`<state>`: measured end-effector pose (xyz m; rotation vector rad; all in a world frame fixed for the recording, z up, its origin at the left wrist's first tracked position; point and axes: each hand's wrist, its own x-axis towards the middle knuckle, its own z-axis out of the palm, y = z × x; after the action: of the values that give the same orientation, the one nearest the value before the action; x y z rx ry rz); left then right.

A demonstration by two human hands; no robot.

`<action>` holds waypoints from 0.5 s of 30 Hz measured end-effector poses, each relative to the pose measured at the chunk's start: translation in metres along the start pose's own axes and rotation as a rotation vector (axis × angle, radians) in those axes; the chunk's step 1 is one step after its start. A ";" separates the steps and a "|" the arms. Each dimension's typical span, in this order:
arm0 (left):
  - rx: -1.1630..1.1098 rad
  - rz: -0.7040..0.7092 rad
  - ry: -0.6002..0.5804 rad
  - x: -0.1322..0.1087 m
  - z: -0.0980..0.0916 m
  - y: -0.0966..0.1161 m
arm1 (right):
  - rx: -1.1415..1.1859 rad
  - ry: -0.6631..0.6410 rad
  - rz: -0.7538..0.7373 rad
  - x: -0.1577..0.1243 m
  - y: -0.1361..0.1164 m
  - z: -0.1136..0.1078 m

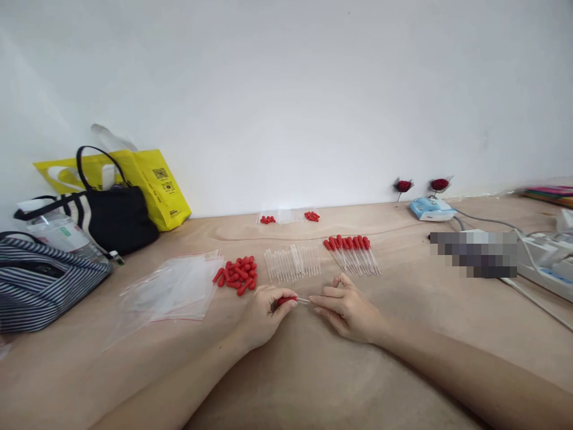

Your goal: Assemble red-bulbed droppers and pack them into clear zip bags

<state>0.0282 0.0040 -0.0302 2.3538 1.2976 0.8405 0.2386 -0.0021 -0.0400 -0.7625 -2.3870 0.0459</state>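
My left hand [267, 313] pinches a red rubber dropper bulb [286, 301] between thumb and fingers. From the bulb a thin transparent dropper tube [303, 301] points right, and my right hand [347, 307] has its fingertips closed at the tube's far end. Just beyond my hands lies a row of loose dropper tubes [293, 263]. Left of that row is a pile of red bulbs [238, 273]. To its right, several droppers [353, 254] with red bulbs fitted lie side by side, bulbs away from me.
Flat zip bags [179, 286] are stacked on the left of the table. Bagged red pieces [289, 216] lie by the wall. A yellow bag [161, 188], black bag [120, 218] and striped pouch [49, 280] stand at left. A tissue pack [432, 209] and power strip [546, 260] are right.
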 end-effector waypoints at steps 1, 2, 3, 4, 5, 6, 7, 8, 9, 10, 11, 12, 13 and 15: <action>0.019 0.024 0.013 0.000 0.000 0.000 | -0.011 0.004 -0.014 0.000 0.001 0.000; 0.033 0.056 0.024 0.000 0.000 -0.001 | -0.021 0.011 -0.030 0.000 0.001 0.000; 0.043 0.095 0.034 0.000 0.000 -0.001 | -0.030 0.019 -0.047 0.001 0.002 0.000; 0.050 0.138 0.042 0.000 0.000 -0.002 | -0.038 0.026 -0.062 0.001 0.003 0.001; 0.056 0.183 0.051 0.000 -0.001 -0.002 | -0.046 0.031 -0.074 0.001 0.003 0.001; 0.061 0.225 0.063 0.000 -0.001 -0.003 | -0.053 0.034 -0.082 0.001 0.004 0.002; 0.067 0.261 0.080 0.000 -0.001 -0.003 | -0.061 0.035 -0.086 0.001 0.004 0.002; 0.075 0.292 0.097 0.000 -0.001 -0.003 | -0.069 0.037 -0.089 0.002 0.004 0.003; 0.086 0.321 0.109 -0.001 -0.001 -0.003 | -0.075 0.040 -0.095 0.002 0.004 0.003; 0.098 0.348 0.113 -0.001 -0.001 -0.002 | -0.080 0.045 -0.107 0.002 0.004 0.003; 0.111 0.372 0.110 -0.002 -0.001 -0.001 | -0.084 0.052 -0.120 0.002 0.004 0.003; 0.123 0.391 0.101 -0.002 -0.001 0.000 | -0.084 0.061 -0.129 0.002 0.004 0.003; 0.133 0.404 0.092 -0.002 -0.001 0.001 | -0.083 0.072 -0.130 0.002 0.003 0.003; 0.146 0.410 0.087 -0.003 -0.001 0.003 | -0.076 0.092 -0.110 0.003 0.003 0.004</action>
<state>0.0284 0.0003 -0.0290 2.7817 0.9433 1.0023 0.2357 0.0023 -0.0419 -0.6519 -2.3499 -0.1229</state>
